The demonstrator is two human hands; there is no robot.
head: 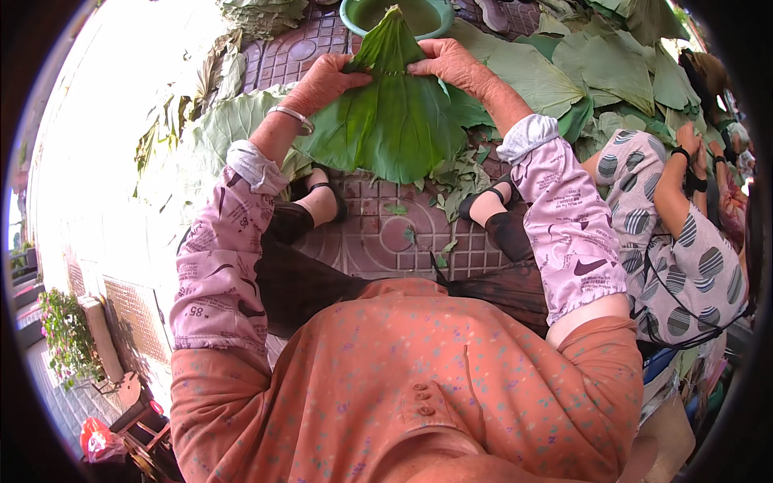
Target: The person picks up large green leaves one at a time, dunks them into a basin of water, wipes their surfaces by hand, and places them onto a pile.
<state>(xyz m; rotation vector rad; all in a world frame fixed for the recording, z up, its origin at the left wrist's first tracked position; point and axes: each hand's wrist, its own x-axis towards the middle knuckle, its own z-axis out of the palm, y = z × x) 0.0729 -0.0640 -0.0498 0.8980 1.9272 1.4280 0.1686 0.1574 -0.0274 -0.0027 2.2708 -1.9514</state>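
Observation:
A green lotus leaf [392, 130] is gathered to a point at its far end and fans out towards me. My left hand [329, 78] pinches its left edge near the narrow part, the thumb lying on top. Opposite, my right hand [447, 63] grips the right edge between thumb and fingers. Between the two thumbs a short row of stitch-like marks crosses the leaf. Its pointed tip overlaps a green plastic basin [444, 18] of murky water behind it. The undersides of both hands' grips are partly hidden.
Large lotus leaves [525, 75] lie piled on the right, and a pale leaf [226, 124] spreads on the left. Stacked leaves [263, 18] stand at the far left. Leaf scraps [462, 181] litter the paving [392, 235] between my feet. A seated person [682, 181] is close on my right.

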